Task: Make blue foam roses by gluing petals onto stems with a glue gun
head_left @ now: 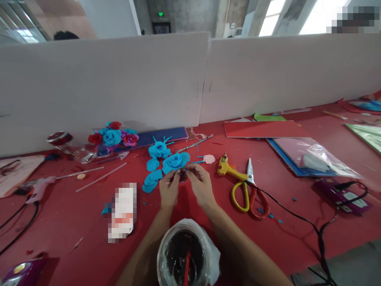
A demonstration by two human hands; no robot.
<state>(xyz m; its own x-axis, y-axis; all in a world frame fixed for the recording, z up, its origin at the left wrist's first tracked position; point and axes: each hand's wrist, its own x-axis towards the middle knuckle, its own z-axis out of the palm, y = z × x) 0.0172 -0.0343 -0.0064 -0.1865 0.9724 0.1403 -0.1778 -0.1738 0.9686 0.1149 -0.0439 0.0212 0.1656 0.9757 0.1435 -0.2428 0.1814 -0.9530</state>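
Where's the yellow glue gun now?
In the head view, the yellow glue gun lies to the right of the right hand, beside the scissors.

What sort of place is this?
Probably a craft workshop: there's a blue flower in the making, judging by the loose petals beside it, plus a yellow glue gun nearby.

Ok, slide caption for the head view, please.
Both hands at a blue flower, with a yellow glue gun and scissors to the right.
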